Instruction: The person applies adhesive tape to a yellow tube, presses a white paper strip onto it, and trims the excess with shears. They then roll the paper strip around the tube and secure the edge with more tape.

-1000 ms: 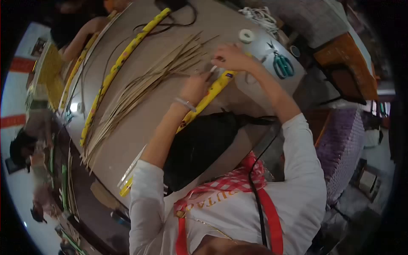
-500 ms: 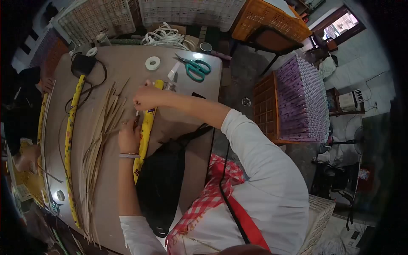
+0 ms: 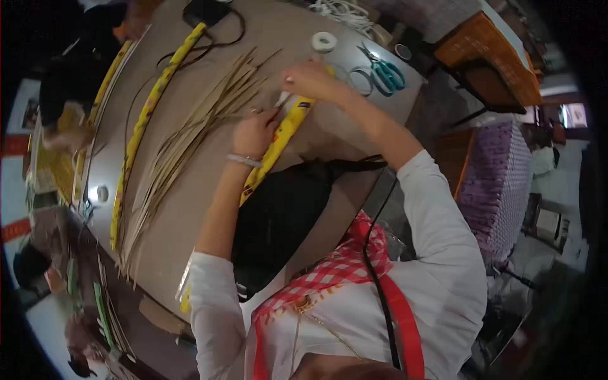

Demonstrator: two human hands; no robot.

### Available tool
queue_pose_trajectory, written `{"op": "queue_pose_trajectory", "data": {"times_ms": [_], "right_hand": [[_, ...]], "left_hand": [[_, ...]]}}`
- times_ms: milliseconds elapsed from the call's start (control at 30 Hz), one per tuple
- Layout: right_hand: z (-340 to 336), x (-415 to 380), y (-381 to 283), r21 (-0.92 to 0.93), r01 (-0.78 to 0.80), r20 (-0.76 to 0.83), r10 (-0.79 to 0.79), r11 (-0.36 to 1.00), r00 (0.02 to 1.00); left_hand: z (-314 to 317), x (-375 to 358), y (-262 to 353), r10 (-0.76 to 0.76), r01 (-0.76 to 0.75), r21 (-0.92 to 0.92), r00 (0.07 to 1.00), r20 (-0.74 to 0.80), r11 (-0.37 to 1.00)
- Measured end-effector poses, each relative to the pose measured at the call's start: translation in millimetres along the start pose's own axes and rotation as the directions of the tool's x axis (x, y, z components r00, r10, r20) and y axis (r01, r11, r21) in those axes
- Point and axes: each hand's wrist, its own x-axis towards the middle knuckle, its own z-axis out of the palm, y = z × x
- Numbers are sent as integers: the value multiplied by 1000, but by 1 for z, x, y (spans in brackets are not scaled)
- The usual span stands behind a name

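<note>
Looking down on a broad, smooth, grey-brown counter [image 3: 272, 33]. At the near edge, seeing a bulky black fabric bag [image 3: 278, 209]; leftward of the left forearm [image 3: 221, 202], a loose bundle of long straw-coloured strips [image 3: 196, 123]. Between bag and strips, finding the long, slim, yellow printed rod [image 3: 290, 128] on the counter, with a long axis slanting from beside the bag, away from the body and rightward, to under the right grip [image 3: 309, 80]. Seeing the left grip [image 3: 254, 133] closer to the body, bent along the rod's left flank; cannot tell contact there, nor any hold. Placing the right grip farther out, curled closed, nearer to the rod's far end. Beyond, spotting teal-handled scissors [image 3: 378, 65] to the right and a white ring-shaped tape roll [image 3: 318, 43], both apart from the grips. Smallest of all, making out a short, narrow white piece [image 3: 282, 99] between both grips, just left of the rod, seemingly held in the right one.
</note>
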Motion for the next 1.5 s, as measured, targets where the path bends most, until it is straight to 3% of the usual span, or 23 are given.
{"op": "queue_pose_trajectory", "data": {"times_ms": [33,67,133,200,267,333,400,433,500,567,767,900,967,1033,1067,1167,1233,1300,1433,1500], "right_hand": [[1,4,3,-131,-32,18,35,991,999],[-3,5,3,-127,-48,45,54,991,998],[-13,8,4,-127,-73,76,83,989,994],[-15,9,13,-121,-69,82,79,990,993],[-16,8,23,-138,-31,-7,30,990,1000],[-23,8,24,-165,-75,-52,67,983,996],[-36,10,29,-274,-181,25,195,945,981],[-34,10,36,-290,-196,-60,186,937,981],[-41,9,47,-188,-227,-63,219,955,974],[-46,10,57,-234,-215,-118,192,948,974],[-59,7,85,-141,-330,-99,319,933,943],[-69,9,106,-24,-406,-82,403,913,911],[-82,6,106,-82,-426,-151,411,901,899],[-98,5,107,-117,-570,-5,574,813,819],[-82,1,130,-118,-505,-223,473,855,852],[-59,0,199,-233,-453,-253,396,861,883],[-66,-2,188,-194,-499,-216,459,845,862],[-78,-9,162,-164,-691,-165,671,704,722],[-66,-17,149,-324,-693,-219,661,644,718],[-52,-23,145,-432,-575,-586,269,694,764]], "left_hand": [[-2,0,5,-61,60,15,998,28,998],[-2,0,7,-110,109,23,992,53,994],[0,0,3,-68,68,14,998,-12,998],[-1,1,5,-143,146,-45,988,66,988],[7,1,-2,-91,91,-20,996,24,996],[7,2,-4,-92,92,9,995,25,996],[7,2,-2,-135,134,13,990,49,991],[7,2,-2,-133,133,5,990,41,991],[5,2,-1,-156,156,3,986,58,988],[5,2,-1,-171,172,-2,982,75,985],[9,2,-6,-141,146,-92,988,58,985],[7,2,-4,-129,129,-1,990,57,992],[9,2,-6,-120,121,-6,992,46,993],[8,2,-5,-115,116,-15,993,38,993],[7,1,-4,-126,127,-18,991,45,992],[7,2,-4,-134,135,-12,990,53,991],[8,2,-5,-132,132,-6,990,53,991],[7,2,-4,-137,138,-9,988,66,990],[5,1,-1,-116,117,-17,992,41,993],[4,0,1,-128,129,-25,991,40,991]]}}
